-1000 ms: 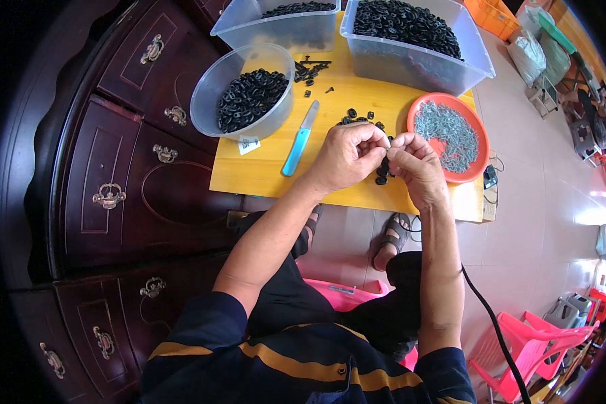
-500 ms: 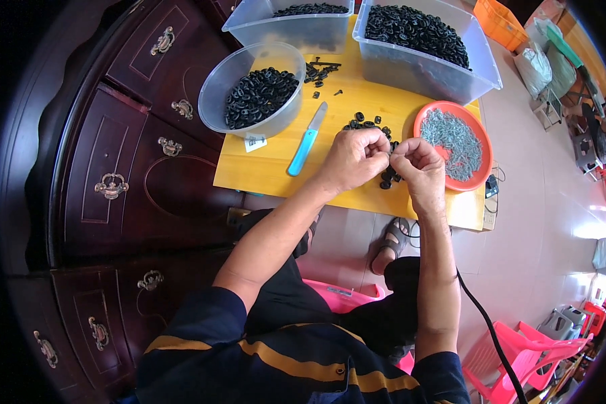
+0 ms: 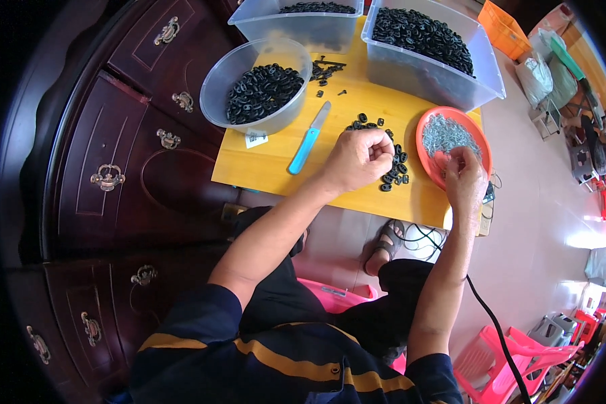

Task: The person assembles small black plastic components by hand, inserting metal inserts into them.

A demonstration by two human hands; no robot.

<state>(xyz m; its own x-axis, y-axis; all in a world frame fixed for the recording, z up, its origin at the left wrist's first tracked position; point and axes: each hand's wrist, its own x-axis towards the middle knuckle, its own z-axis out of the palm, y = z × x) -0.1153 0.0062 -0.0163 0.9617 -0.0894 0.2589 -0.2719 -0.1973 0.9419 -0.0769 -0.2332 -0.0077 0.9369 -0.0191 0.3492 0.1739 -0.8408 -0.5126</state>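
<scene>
My left hand (image 3: 361,161) is curled closed above the middle of the yellow table (image 3: 249,165); what its fingers hold, if anything, is hidden. Beside and under it lies a loose pile of small black oval pieces with holes (image 3: 398,165). Over the near part of an orange-red round dish (image 3: 424,145), my right hand (image 3: 467,180) dips with its fingertips pinched together. Thin silvery metal pieces (image 3: 444,135), too small to name surely, heap in that dish. Anything between the right fingertips is too small to see.
A knife with a blue handle (image 3: 305,151) lies left of my left hand. Behind it stands a clear round tub (image 3: 212,101) of black pieces. Two clear bins (image 3: 424,71) (image 3: 303,30) of black parts stand at the back. A dark wooden cabinet (image 3: 161,195) borders the left.
My right hand has left my left hand's fingertips and moved right, down to the orange-red dish. My left hand stays closed in nearly the same place. The view has shifted slightly.
</scene>
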